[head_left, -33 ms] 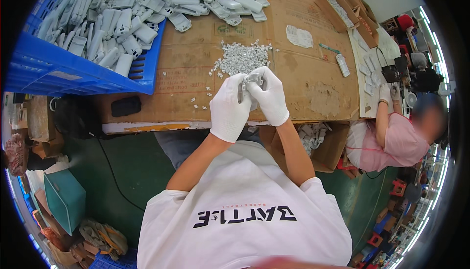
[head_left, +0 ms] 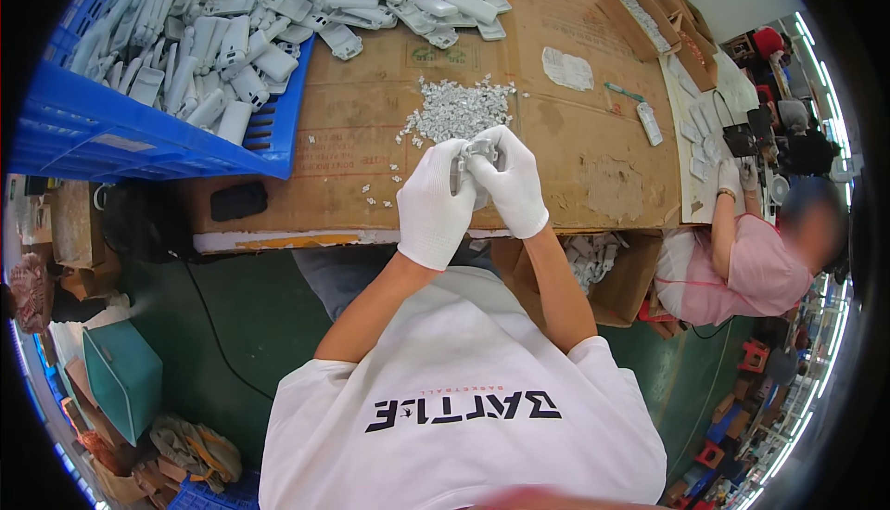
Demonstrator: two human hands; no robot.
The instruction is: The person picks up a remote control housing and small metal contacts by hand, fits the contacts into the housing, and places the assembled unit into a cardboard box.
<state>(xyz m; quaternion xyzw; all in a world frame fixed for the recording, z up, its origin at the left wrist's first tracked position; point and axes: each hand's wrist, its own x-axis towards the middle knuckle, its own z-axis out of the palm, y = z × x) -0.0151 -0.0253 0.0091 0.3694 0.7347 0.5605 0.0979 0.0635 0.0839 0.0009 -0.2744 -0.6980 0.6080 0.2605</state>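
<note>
Head view: one pale grey plastic casing (head_left: 480, 197) was held between both hands, just over the table's near edge. Left hand (head_left: 431, 204), white-gloved, was closed around the casing's left side; right hand (head_left: 510, 181), likewise gloved, gripped its upper end, and whether a small part sat under those fingers could not be told. Small pale parts (head_left: 459, 111) formed one loose pile beyond the hands, with a few strays (head_left: 371, 201) to the left. Similar casings (head_left: 250, 37), a large heap, filled the blue crate (head_left: 120, 116) and spread past its edge; these were judged unworked. Cardboard carton (head_left: 640, 278), below the table by the right forearm, contained pale pieces (head_left: 593, 258), possibly finished. On that reading, one unit was in progress, some were done, and many were left.
</note>
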